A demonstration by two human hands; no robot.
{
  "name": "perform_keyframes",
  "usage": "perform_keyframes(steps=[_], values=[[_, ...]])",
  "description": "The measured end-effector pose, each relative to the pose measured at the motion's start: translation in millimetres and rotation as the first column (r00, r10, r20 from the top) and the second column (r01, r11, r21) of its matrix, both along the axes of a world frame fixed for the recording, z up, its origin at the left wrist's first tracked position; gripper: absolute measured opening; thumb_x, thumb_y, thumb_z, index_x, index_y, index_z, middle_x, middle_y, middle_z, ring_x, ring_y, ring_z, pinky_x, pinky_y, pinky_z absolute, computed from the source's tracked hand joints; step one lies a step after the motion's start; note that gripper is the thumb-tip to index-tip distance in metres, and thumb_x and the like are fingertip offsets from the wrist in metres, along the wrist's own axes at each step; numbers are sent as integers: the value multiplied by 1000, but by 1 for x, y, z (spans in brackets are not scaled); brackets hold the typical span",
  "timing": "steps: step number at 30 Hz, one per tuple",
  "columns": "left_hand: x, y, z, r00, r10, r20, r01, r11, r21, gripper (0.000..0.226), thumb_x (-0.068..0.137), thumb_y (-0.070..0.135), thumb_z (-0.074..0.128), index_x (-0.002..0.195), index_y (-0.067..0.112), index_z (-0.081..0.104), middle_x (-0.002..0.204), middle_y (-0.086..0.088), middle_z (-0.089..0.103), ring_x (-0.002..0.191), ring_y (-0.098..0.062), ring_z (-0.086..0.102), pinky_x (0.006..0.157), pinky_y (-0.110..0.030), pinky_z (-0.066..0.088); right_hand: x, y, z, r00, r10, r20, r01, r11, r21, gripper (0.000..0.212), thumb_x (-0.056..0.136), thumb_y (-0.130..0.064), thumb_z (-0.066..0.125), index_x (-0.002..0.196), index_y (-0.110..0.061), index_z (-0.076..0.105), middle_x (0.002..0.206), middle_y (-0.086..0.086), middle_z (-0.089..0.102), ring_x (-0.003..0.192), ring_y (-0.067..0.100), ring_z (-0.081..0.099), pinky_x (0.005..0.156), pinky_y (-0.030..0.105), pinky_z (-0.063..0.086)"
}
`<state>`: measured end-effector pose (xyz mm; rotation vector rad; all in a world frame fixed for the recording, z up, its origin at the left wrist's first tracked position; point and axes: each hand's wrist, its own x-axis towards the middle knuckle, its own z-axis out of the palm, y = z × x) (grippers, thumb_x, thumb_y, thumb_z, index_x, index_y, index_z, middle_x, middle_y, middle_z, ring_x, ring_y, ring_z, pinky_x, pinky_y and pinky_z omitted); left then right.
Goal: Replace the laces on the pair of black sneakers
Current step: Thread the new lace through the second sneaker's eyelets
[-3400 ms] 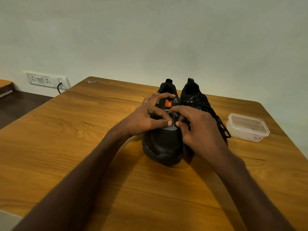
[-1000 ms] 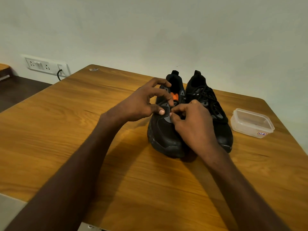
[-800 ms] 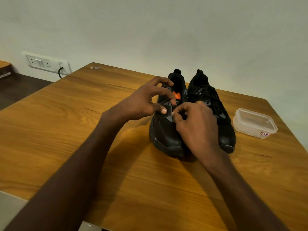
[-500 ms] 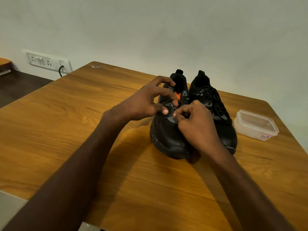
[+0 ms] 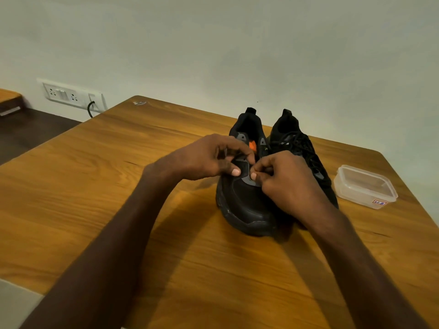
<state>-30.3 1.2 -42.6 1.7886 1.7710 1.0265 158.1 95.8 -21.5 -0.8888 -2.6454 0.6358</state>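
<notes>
Two black sneakers stand side by side on the wooden table (image 5: 95,186), toes toward me. The left sneaker (image 5: 244,205) has grey eyelet patches and an orange tag on its tongue; no lace shows on it. The right sneaker (image 5: 299,148) is laced with a black lace. My left hand (image 5: 211,157) rests on the left sneaker's eyelet area, thumb and fingers curled onto the upper. My right hand (image 5: 285,181) pinches at the lowest eyelets beside it; whether a lace is between its fingertips I cannot tell.
A clear plastic container (image 5: 364,186) with a small label sits on the table to the right of the shoes. A wall socket panel (image 5: 71,95) with a plugged cable is at the back left. The table's right edge runs close behind the container.
My left hand's fingers have curled down onto the left sneaker's upper, and my right hand keeps pinching at the lower eyelets. The view has shifted slightly.
</notes>
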Motion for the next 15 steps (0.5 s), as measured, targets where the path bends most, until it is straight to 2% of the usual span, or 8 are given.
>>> perform_keyframes(steps=[2,5,6,9,11,13,15], values=[[0,0,0,999,12,30,-12,1000,18,27,94,6,73,117,21,71,85,37,58,90,8,60,77,-21,51,-7,0,0,999,-33,27,32,999,36,17,96,-12,69,90,-26,76,92,-13,68,84,3,61,78,26,53],[-1,-1,-1,998,20,62,-23,999,47,23,95,4,71,113,18,69,80,29,58,83,2,60,74,-26,57,-13,-1,-11,994,-82,-73,85,995,42,16,95,-15,69,84,-26,74,92,-9,68,83,4,61,71,24,49],[-1,-1,-1,998,32,54,-35,998,57,22,95,4,71,113,17,69,77,28,57,81,2,58,74,-27,56,-13,0,-14,989,-94,-112,97,995,25,16,94,-16,69,83,-25,74,93,-9,68,83,5,62,72,26,50],[2,0,-3,999,30,42,-33,997,68,20,93,-3,69,111,6,66,74,33,57,74,7,55,71,-13,46,-13,0,-17,977,-129,-168,116,990,-85,16,95,-16,69,85,-25,77,85,-11,69,82,8,65,74,31,53],[3,0,-2,999,15,46,-18,997,72,19,92,-6,67,110,0,64,73,36,57,74,10,56,69,-8,44,-16,-1,-16,967,-159,-198,134,982,-135,17,96,-18,69,83,-25,77,80,-10,71,80,8,66,75,33,55],[2,0,-2,999,14,50,-18,997,80,19,93,-6,67,111,-2,63,73,36,57,73,11,56,69,-8,45,-18,-4,-16,956,-184,-229,151,976,-156,19,96,-17,69,81,-26,77,77,-12,69,77,6,64,76,31,54],[2,-1,-1,999,17,41,-21,996,82,19,94,-3,68,112,1,64,74,34,57,71,5,54,70,-14,45,-16,-4,-19,939,-215,-267,171,969,-179,16,96,-15,70,87,-26,77,82,-15,62,82,3,60,82,30,52]])
